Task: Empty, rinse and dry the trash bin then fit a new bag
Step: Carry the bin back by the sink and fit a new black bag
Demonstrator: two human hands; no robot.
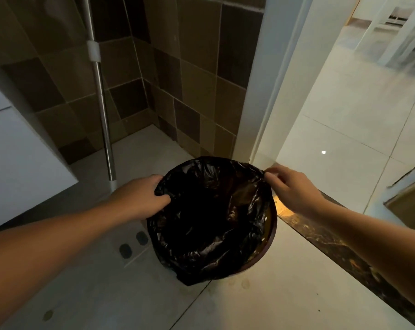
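A round brown trash bin (272, 231) stands on the tiled floor, lined with a glossy black plastic bag (209, 217) whose mouth is spread over the opening. My left hand (140, 196) grips the bag's edge at the bin's left rim, thumb curled inside. My right hand (289, 189) pinches the bag's edge at the far right rim. A flap of bag hangs down the bin's front side. The bin's inside is dark and hidden by the bag.
A metal mop handle (101, 96) leans in the brown-tiled corner behind the bin. A white cabinet (18, 163) juts in at left. A dark marble threshold (330, 244) and a white door frame (268, 91) lie to the right, with bright floor beyond.
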